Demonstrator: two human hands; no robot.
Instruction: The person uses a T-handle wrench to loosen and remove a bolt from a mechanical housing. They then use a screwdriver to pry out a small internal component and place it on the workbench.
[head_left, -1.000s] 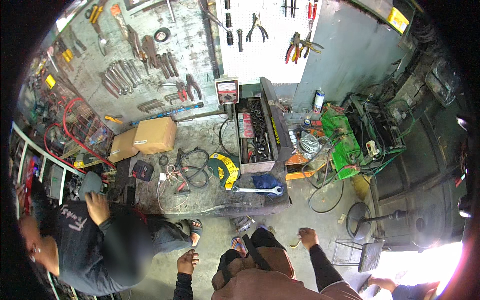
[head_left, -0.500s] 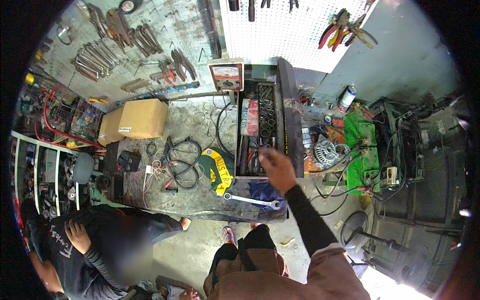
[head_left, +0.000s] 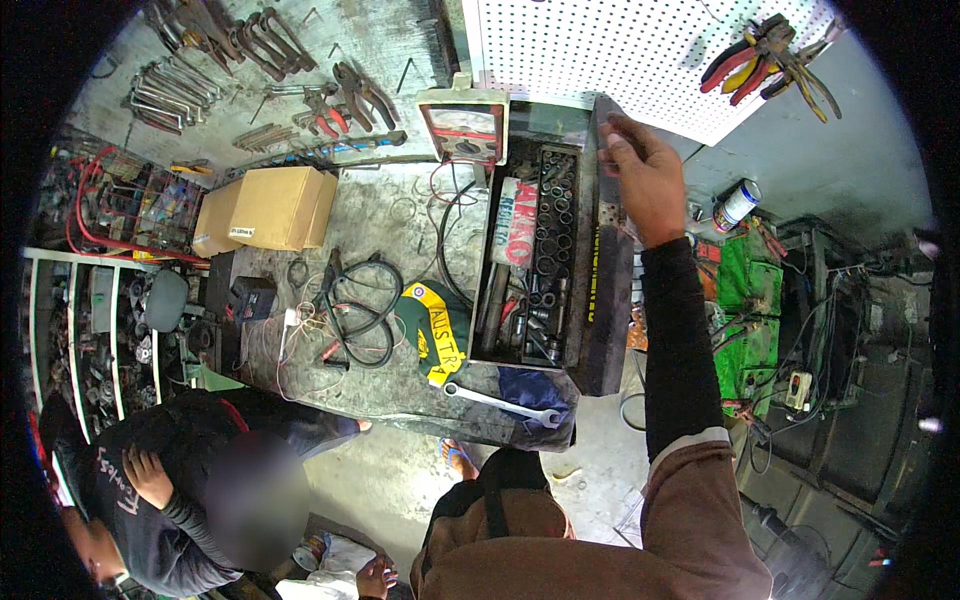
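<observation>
My right hand (head_left: 648, 182) is at the raised black lid (head_left: 605, 300) of a long toolbox (head_left: 482, 330), its fingers bent over the lid's far part. The toolbox stands on the bench with its inside showing. In it lie several sockets (head_left: 556, 215), a red-and-white box (head_left: 515, 225) and loose bars and small tools. A large combination wrench (head_left: 500, 403) lies in front of the toolbox, one end on a dark blue cloth (head_left: 540, 388). Beside the toolbox is a green and yellow cloth item (head_left: 433, 330). My left hand does not show.
An analog multimeter (head_left: 462, 130) stands behind the toolbox. Black cables (head_left: 375, 310) and cardboard boxes (head_left: 280, 210) sit on the bench (head_left: 390, 415). Green batteries (head_left: 745, 345) and a spray can (head_left: 738, 205) are right. A person (head_left: 150, 520) sits lower left; an unattributed hand (head_left: 377, 577) shows nearby.
My right hand has moved away from the tools at the toolbox's near end, up and right to its lid. The view has shifted slightly.
</observation>
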